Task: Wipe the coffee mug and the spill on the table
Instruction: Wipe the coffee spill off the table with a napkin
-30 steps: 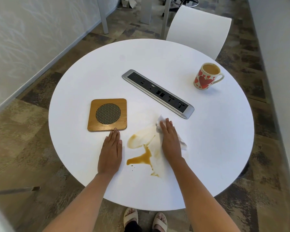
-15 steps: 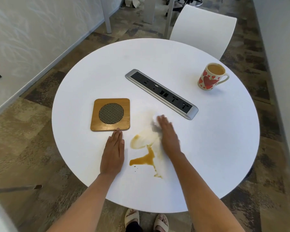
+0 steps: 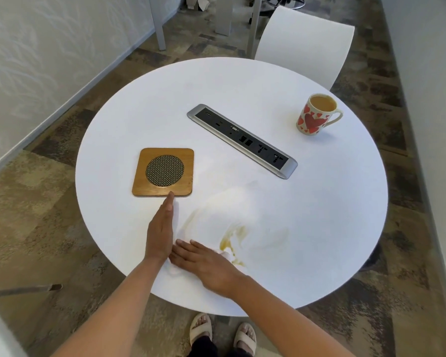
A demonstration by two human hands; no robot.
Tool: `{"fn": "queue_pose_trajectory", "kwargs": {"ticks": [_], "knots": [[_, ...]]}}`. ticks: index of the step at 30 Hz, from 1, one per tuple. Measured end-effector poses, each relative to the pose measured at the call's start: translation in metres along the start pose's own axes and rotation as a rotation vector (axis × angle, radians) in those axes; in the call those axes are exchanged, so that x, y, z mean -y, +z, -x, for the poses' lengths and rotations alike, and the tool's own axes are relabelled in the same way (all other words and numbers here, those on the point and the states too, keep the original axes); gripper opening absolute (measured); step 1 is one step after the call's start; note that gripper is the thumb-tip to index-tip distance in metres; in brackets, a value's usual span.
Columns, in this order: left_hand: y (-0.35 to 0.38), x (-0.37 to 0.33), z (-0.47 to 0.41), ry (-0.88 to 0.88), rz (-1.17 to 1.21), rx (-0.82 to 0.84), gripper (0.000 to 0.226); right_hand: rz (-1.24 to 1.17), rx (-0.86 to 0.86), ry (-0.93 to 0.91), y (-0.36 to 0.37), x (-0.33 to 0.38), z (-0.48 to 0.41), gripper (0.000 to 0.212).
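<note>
A mug point(image 3: 314, 115) with red hearts, full of milky coffee, stands at the table's far right. Smeared brown coffee spill point(image 3: 229, 239) streaks the white round table point(image 3: 332, 202) near its front edge. My right hand point(image 3: 206, 264) lies flat, pressing a white tissue point(image 3: 174, 269) onto the table at the spill's left end; most of the tissue is hidden under it. My left hand point(image 3: 161, 229) rests on its edge with fingers straight beside the tissue, its fingertips touching the wooden coaster point(image 3: 164, 172).
A silver power socket strip point(image 3: 242, 140) runs diagonally across the table's middle. A white chair point(image 3: 307, 42) stands behind the table. My sandalled feet point(image 3: 222, 333) show below the front edge.
My right hand has swept the tissue from the spill's far side toward me and to the left, smearing the puddle into thin streaks. My left hand has tipped onto its edge.
</note>
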State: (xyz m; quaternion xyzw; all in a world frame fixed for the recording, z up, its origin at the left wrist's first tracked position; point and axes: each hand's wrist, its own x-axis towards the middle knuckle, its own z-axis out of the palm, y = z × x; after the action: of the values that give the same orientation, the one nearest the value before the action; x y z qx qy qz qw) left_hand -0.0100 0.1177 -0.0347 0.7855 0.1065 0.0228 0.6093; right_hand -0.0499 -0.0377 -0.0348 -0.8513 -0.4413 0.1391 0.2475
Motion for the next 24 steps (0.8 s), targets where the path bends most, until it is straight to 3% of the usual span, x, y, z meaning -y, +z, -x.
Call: {"fn": "queue_pose_trajectory", "kwargs": {"ticks": [4,7,10,15,18,24], "knots": [[0.002,-0.002,0.002,0.04,-0.033,-0.004,0.039,0.094,-0.038,0.047,-0.011,-0.014,0.006,0.054],[0.001,0.001,0.009,0.072,-0.12,0.004,0.041,0.124,-0.19,0.317,-0.033,-0.052,0.026,0.053],[-0.001,0.007,0.018,0.079,-0.288,-0.01,0.041,0.1,-0.358,0.599,-0.058,-0.082,0.063,0.067],[-0.003,0.015,0.031,0.18,-0.505,0.026,0.043,0.036,-0.546,0.823,-0.047,-0.056,0.059,0.076],[-0.003,0.015,0.033,0.184,-0.517,0.03,0.042,0.035,-0.505,0.712,-0.02,-0.022,0.036,0.073],[-0.009,0.011,0.032,-0.002,-0.167,0.001,0.041,-0.046,-0.14,0.238,0.039,0.059,0.009,0.06]]}}
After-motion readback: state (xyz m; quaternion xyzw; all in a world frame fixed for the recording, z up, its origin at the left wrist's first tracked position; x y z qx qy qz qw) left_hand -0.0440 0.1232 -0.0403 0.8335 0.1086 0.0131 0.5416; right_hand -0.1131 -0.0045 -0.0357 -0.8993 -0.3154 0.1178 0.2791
